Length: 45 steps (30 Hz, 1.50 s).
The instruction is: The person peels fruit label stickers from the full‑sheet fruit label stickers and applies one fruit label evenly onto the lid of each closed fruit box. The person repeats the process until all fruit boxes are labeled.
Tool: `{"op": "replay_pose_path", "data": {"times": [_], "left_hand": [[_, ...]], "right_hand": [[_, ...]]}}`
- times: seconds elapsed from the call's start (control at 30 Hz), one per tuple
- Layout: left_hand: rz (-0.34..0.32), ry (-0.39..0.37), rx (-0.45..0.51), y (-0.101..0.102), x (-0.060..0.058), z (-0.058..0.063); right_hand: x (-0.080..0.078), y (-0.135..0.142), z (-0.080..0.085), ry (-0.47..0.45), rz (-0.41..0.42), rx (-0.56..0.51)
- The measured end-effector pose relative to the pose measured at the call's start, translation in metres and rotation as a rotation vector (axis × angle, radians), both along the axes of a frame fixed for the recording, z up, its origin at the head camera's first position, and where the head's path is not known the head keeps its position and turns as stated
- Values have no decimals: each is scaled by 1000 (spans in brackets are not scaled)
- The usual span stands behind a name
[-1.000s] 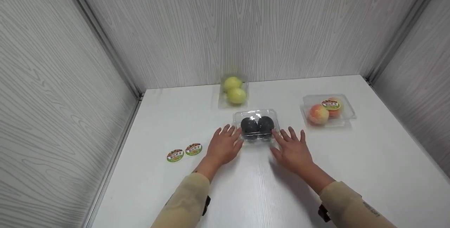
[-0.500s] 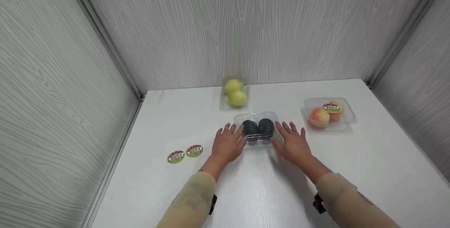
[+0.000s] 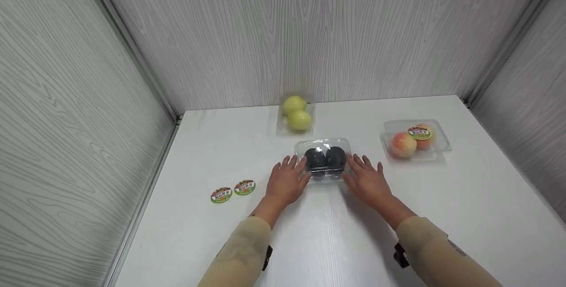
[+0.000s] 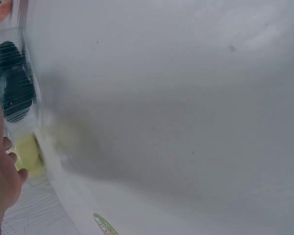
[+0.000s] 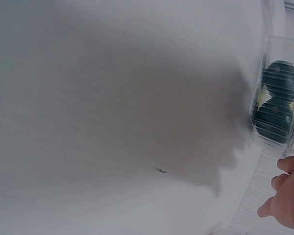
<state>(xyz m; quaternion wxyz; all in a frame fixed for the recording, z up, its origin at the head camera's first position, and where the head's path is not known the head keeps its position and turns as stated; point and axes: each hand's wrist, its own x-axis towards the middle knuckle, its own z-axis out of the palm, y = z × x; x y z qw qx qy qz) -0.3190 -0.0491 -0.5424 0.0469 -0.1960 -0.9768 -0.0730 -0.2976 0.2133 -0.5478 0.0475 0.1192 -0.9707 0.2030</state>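
A clear plastic clamshell box (image 3: 302, 146) with two dark, nearly black round fruits (image 3: 315, 158) lies at the middle of the table, its lid down. My left hand (image 3: 286, 184) is at its left side, fingers extended forward, thumb by the front left corner. Opposite it, my right hand (image 3: 369, 183) has its index finger along the right side and its thumb near the front right corner. Neither hand curls round the box. In the right wrist view the ribbed wall of the box (image 5: 284, 46) shows beside the right hand's (image 5: 286, 200) spread fingers.
Two round labels (image 3: 232, 191) lie to the left of the left hand. Behind the box, yellow-green fruits (image 3: 299, 120) sit in a clear box against the back wall. At right, peaches (image 3: 403, 144) are in another box, which bears a label (image 3: 419, 132). Grey wood-grain panels enclose the table.
My right index finger has shifted from the box's front right area to along its right side. My left hand has moved slightly right, closer against the box.
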Motion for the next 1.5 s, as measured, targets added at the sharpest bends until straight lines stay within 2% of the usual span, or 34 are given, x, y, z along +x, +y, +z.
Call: {"op": "replay_pose_path", "data": {"times": [0.23, 0.47, 0.83, 1.0, 1.13, 1.33, 1.5], "left_hand": [[-2, -16, -2, -4, 5, 3], [0, -28, 6, -5, 9, 2], [-3, -1, -3, -5, 15, 1], [10, -26, -5, -6, 18, 3], [34, -48, 30, -8, 18, 7], [53, -46, 69, -22, 18, 16], [94, -21, 80, -47, 19, 26]], "right_hand": [[4, -2, 0, -5, 0, 37], [8, -3, -2, 10, 4, 29], [14, -2, 0, 24, 4, 43], [15, -3, 1, 21, 10, 37], [15, -3, 1, 10, 6, 19], [17, -5, 5, 17, -1, -29], [15, -16, 16, 59, 14, -63]]}}
